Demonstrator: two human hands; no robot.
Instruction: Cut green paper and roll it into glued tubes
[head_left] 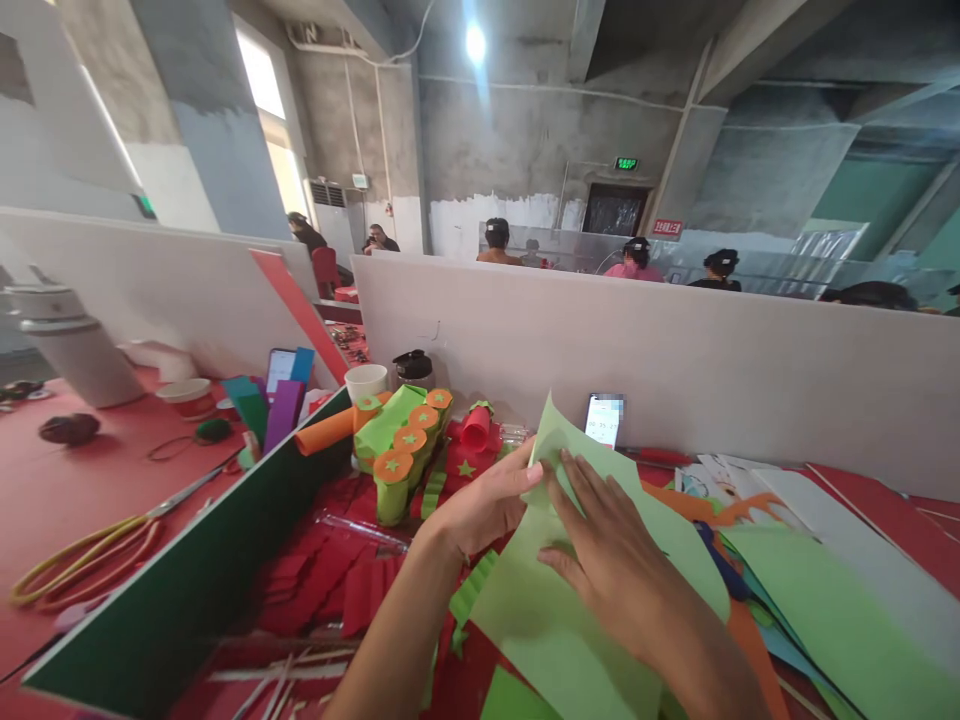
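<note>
A large light green paper sheet (570,630) is held up at a slant, its top corner pointing upward. My left hand (487,500) pinches its left edge near that corner, thumb on the front. My right hand (600,530) lies on the sheet's face with fingers spread; whether it also grips the paper is not visible. Just left of the hands stands a green and orange paper model (397,430) with star-marked round ends. A red paper roll (476,428) sits behind my left hand.
Scissors (97,560) lie at the left beyond a dark green board (172,570). Paper sheets (847,590) are piled at the right. A phone (604,420) leans on the white partition (675,370). Several people sit beyond it.
</note>
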